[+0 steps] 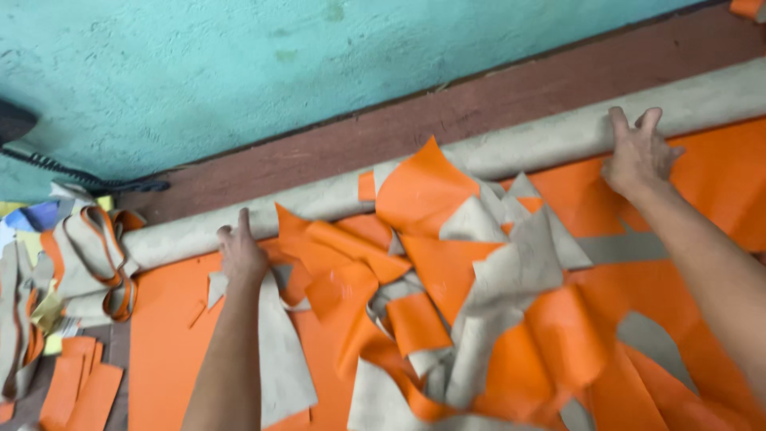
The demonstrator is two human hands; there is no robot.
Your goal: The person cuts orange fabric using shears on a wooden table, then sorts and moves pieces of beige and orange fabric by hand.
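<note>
The grey roll lies across the orange sheet, along the brown ledge. The left hand and right hand press on it, fingers spread flat. Between them, orange and grey scraps heap against the roll. Strips lie at left.

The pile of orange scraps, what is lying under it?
Under the scraps lies an orange sheet, visible at the left and right. Its middle part is covered, so anything else beneath cannot be seen.
</note>
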